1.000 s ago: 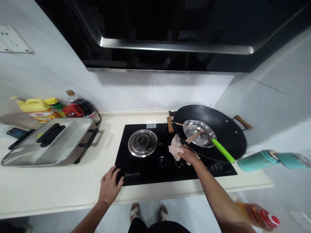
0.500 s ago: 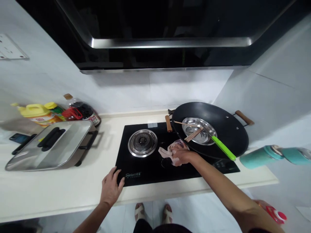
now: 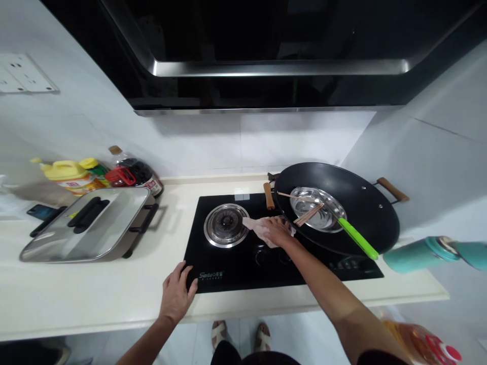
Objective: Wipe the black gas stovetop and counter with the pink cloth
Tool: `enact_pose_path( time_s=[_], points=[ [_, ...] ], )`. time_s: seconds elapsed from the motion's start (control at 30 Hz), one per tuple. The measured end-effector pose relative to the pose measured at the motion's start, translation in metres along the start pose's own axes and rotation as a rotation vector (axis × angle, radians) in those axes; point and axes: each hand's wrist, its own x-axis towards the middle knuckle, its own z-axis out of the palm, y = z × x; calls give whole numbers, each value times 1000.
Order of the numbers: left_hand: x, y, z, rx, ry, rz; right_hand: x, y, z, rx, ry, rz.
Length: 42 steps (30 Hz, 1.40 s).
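Observation:
A pale pink cloth (image 3: pixel 259 229) is bunched under my right hand (image 3: pixel 277 231), pressed on the black glass cooktop (image 3: pixel 236 274) between the round burner (image 3: pixel 226 225) and the wok. One end of the cloth reaches the burner's right rim. My left hand (image 3: pixel 178 294) rests with fingers apart on the cooktop's front left corner and the counter edge. Right of the cloth stands a large black wok (image 3: pixel 365 218) with wooden handles. Inside it lie a shiny metal bowl (image 3: pixel 331 203), several wooden chopsticks (image 3: pixel 309 215) and a utensil with a bright green handle (image 3: pixel 357 238).
A lidded electric pan (image 3: pixel 114 223) sits on the left counter, with a phone (image 3: pixel 40 211), a yellow jug (image 3: pixel 66 172) and a dark sauce bottle (image 3: pixel 139 172) around it. A range hood (image 3: pixel 281 68) hangs above. Turquoise containers (image 3: pixel 416 256) stand at right; a red-capped bottle (image 3: pixel 429 344) is below.
My right hand has moved the cloth a little up and left, towards the burner. My left hand stays at the cooktop corner. The view has shifted slightly.

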Motion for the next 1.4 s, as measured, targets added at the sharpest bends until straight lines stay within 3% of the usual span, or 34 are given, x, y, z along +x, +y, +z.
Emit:
enact_pose_path(
  time_s=[0.17, 0.33, 0.47, 0.6, 0.8, 0.93, 1.03, 1.13, 1.23, 1.33, 1.4],
  points=[
    [-1, 0, 0, -5, 4, -12, 3, -50, 13, 7, -9, -152],
    [-1, -1, 0, -11, 8, -8, -33, -121, 50, 0, -2, -406],
    [0, -1, 0, -18, 8, -11, -68, -139, 83, 49, 46, -555],
    [1, -1, 0, -17, -4, -16, -106, -104, 101, 156, 102, -489],
    [2, 0, -1, -16, -8, -6, -160, -16, 110, 185, 186, -313],
    [2, 0, -1, -9, -22, -15, -173, 44, 102, 174, 260, -171],
    [3, -1, 1, -12, -13, -11, -174, 74, 100, 87, 374, -6],
    [3, -2, 2, -22, -2, -6, -177, 84, 110, 19, 505, 308],
    [4, -2, 3, -29, -2, -10, -181, 81, 126, 95, 472, 574],
    [3, -1, 3, -37, -10, -19, -176, 76, 129, 129, 426, 636],
    [3, -1, 2, -37, -16, -21, -163, 75, 120, 90, 404, 619]
  ],
)
